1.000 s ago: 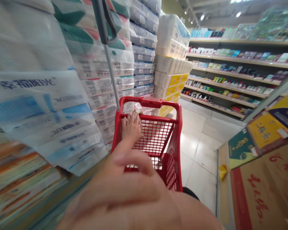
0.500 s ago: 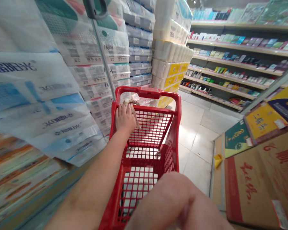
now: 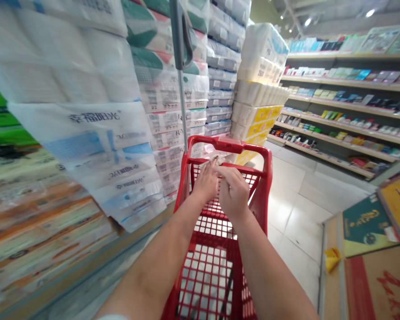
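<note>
Both my arms reach forward into a red plastic shopping trolley [image 3: 265, 178]. My left hand [image 3: 205, 182] and my right hand [image 3: 233, 193] meet at the trolley's far end. Their fingers are curled together on a small clear wrapped packet [image 3: 216, 159] pressed against the red mesh wall. What is inside the packet I cannot make out. The trolley's grey pull handle [image 3: 182, 40] stands upright on a thin metal rod above my hands.
Tall stacks of wrapped tissue and toilet paper packs [image 3: 96, 133] wall the left side. More packs [image 3: 256, 84] stand beyond the trolley. Shelves of small boxed goods [image 3: 346, 106] run along the right. Cardboard cartons [image 3: 370, 249] sit at the lower right, beside pale floor tiles [image 3: 296, 209].
My right hand has come forward from close under the camera and joined my left hand at the trolley's far end. The view has swung a little to the left.
</note>
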### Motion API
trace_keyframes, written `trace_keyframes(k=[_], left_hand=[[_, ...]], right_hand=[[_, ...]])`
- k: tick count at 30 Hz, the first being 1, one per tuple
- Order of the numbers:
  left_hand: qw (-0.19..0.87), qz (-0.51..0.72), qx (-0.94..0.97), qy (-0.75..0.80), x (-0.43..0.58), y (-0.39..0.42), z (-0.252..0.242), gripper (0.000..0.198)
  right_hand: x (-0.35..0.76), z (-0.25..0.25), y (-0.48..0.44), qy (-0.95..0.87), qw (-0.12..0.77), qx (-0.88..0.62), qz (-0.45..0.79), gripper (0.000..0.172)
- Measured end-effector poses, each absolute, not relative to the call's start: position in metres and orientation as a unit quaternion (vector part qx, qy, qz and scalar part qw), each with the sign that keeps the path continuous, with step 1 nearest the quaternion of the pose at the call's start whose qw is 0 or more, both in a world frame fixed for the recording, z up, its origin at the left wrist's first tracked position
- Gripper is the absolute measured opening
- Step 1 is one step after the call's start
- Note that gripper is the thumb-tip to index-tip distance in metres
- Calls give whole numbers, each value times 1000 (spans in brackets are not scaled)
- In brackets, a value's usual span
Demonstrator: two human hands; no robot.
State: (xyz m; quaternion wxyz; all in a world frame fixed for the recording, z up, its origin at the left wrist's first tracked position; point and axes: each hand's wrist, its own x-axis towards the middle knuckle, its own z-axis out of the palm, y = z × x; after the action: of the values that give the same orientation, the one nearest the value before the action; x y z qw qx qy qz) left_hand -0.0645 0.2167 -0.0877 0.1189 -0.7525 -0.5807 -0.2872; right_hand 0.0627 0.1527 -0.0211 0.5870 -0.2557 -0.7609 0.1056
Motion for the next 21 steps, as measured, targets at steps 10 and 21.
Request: trace_keyframes(k=[10, 21], left_hand=[[9, -310, -796, -521, -51, 214, -85, 57], [1, -415, -793, -446, -51, 201, -82, 71]], right_hand=[[65, -97, 238, -685, 503, -458, 262, 41], [67, -87, 239, -514, 652, -393, 395, 38]])
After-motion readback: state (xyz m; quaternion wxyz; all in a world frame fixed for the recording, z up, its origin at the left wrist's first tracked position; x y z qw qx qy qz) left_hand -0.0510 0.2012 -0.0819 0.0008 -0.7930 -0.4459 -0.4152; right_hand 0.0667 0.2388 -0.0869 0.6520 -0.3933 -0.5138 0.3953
